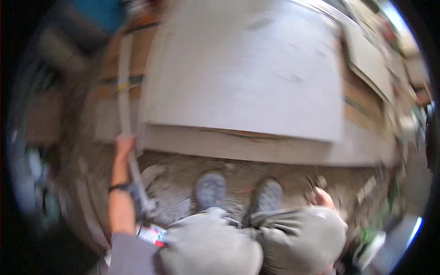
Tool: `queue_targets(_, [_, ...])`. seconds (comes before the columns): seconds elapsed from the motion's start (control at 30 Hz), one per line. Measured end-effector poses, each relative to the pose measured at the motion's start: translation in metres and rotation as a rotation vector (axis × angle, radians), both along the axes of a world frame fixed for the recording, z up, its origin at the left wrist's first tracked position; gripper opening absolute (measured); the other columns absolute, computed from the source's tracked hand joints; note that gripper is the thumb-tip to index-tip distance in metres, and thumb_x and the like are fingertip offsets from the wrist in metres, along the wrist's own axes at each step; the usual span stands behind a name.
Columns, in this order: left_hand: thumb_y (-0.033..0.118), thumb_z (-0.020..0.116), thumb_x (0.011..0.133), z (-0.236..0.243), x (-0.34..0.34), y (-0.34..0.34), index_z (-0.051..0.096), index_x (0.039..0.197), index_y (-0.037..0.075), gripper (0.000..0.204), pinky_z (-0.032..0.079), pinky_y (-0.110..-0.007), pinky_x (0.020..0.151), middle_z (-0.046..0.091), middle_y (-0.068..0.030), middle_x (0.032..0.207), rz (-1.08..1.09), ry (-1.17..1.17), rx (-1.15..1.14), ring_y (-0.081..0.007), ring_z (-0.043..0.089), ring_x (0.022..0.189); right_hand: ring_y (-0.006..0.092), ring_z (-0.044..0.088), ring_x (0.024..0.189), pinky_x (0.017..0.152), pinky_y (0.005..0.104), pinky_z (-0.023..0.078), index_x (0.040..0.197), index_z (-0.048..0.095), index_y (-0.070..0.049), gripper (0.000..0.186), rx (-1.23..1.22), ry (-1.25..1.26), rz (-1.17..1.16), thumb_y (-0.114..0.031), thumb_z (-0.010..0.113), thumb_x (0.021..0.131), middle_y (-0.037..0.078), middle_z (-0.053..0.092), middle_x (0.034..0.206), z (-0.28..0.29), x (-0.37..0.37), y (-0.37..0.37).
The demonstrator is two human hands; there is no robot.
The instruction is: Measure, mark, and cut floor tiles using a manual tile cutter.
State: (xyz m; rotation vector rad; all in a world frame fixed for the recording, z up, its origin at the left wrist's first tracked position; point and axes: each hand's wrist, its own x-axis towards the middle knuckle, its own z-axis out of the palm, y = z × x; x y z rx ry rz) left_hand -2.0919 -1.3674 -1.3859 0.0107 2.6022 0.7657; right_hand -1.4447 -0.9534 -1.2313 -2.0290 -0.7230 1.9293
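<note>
Off to the left, my left hand [125,143] is closed around a long, narrow pale strip [123,98]. The strip runs along the left side of a large white board [247,68], with its lower end down by my left forearm. Beside my right knee, my right hand [323,198] is partly hidden behind the trouser leg. Its fingers look closed, and a thin dark object [310,184] sticks out from them, too blurred to name. A small yellow thing [127,86] lies at the strip, its kind unclear.
The white board rests on a wider pale slab [206,143] with brown sheets [360,103] around it. Another panel [366,59] leans at the right. Scraps and debris [172,208] litter the dirty floor around my shoes [211,189]. Blurred clutter lines both sides.
</note>
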Motion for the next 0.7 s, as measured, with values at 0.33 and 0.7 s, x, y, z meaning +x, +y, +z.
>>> queue_targets(0.33, [0.018, 0.062, 0.097, -0.038, -0.01, 0.009, 0.059, 0.121, -0.006, 0.034, 0.05, -0.039, 0.076, 0.064, -0.0131, 0.103, 0.022, -0.072, 0.076, -0.0226, 0.061, 0.089, 0.0119, 0.06, 0.056, 0.051, 0.0273, 0.046, 0.077, 0.058, -0.01, 0.029, -0.049, 0.049, 0.086, -0.028, 0.065, 0.098, 0.001, 0.059, 0.067, -0.015, 0.06, -0.065])
queue_targets(0.7, [0.024, 0.073, 0.085, -0.107, -0.044, 0.053, 0.059, 0.126, -0.005, 0.052, 0.048, -0.044, 0.093, 0.065, -0.0207, 0.116, -0.413, 0.127, -0.159, -0.0347, 0.061, 0.104, 0.0255, 0.069, 0.075, 0.063, 0.0399, 0.053, 0.089, 0.062, 0.0, 0.041, 0.592, -0.655, 0.666, -0.039, 0.071, 0.091, 0.011, 0.066, 0.084, 0.027, 0.084, -0.101])
